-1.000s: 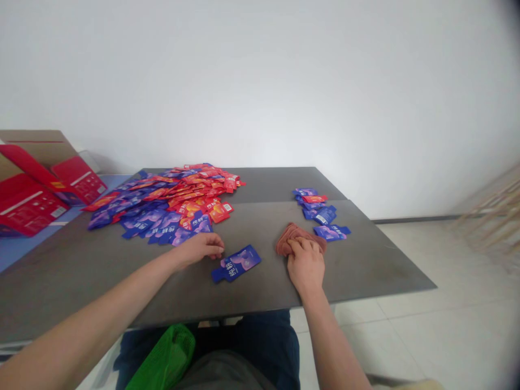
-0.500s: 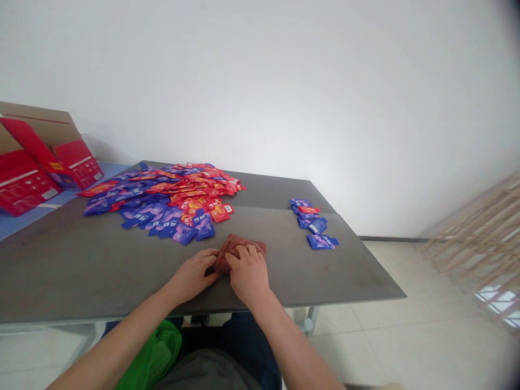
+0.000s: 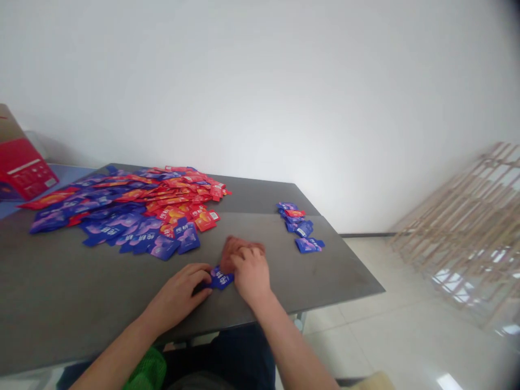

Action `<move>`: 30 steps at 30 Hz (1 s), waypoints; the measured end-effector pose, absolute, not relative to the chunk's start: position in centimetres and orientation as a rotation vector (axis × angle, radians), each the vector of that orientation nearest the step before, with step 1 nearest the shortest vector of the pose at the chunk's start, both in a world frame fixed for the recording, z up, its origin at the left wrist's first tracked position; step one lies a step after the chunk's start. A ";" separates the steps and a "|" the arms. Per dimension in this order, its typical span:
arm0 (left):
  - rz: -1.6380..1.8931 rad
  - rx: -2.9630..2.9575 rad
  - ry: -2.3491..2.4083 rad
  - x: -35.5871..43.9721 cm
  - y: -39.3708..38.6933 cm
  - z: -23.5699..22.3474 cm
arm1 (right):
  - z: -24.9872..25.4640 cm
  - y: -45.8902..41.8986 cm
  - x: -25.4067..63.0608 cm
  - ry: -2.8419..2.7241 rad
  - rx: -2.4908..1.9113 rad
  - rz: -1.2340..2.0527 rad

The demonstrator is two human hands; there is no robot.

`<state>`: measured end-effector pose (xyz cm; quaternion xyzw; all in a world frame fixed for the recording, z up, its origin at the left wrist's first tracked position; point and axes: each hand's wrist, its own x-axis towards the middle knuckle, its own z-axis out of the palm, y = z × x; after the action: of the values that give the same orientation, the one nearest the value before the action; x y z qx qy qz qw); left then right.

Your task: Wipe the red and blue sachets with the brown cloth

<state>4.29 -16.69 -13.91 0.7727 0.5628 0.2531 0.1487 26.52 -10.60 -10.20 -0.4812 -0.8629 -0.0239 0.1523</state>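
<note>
Basically, nearest is green mesh (image 3: 148, 372) by the person's lap, below the table (image 3: 292, 287) edge. L hand (image 3: 181, 295) is half open, thumb & fingers apart, at the L end of one blue sachet (image 3: 221, 280); can't tell if it's pinching or just steadying. R hand (image 3: 252, 271) has fingers bent over a brown cloth (image 3: 232, 250), which covers the sachet's far R part. Step in hand: prob. wiping that sachet's face. Next move, I'd judge, calls for L fingers to pin the end while R keeps light, flat pressure, w/o dragging it. Farther: small group of sachets (image 3: 304, 227) on R, big mixed red/blue pile (image 3: 174, 200) on L, red box (image 3: 26, 168) beyond.
</note>
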 end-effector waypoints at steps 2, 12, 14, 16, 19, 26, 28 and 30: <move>0.724 2.236 1.595 4.2 -16.7 -13.9 | -9.5 -9.1 27.9 -2.391 -1.570 -0.084; 0.700 2.256 1.629 4.5 -16.8 -13.5 | -10.1 -10.7 26.9 -2.486 -1.305 -0.029; 0.698 2.262 1.627 4.4 -16.8 -13.5 | -9.7 -9.0 28.3 -2.376 -1.496 -0.042; 0.692 2.270 1.621 4.4 -16.8 -13.5 | -9.0 -8.1 29.2 -2.315 -1.556 -0.051; 0.678 2.282 1.622 4.3 -16.7 -13.5 | -8.6 -9.7 28.3 -2.330 -1.419 -0.052; 0.665 2.310 1.629 4.0 -16.7 -13.7 | -9.6 -9.1 28.5 -2.394 -1.481 -0.033; 0.653 2.318 1.620 4.0 -16.8 -13.7 | -9.0 -7.7 29.9 -2.305 -1.596 -0.052; 0.641 2.323 1.621 3.9 -16.8 -13.7 | -8.5 -7.7 30.2 -2.272 -1.577 -0.069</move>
<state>3.93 -16.81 -13.73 0.7942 0.5542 0.2192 0.1186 30.20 -7.71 -8.47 -0.5601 -0.8069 -0.0244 0.1863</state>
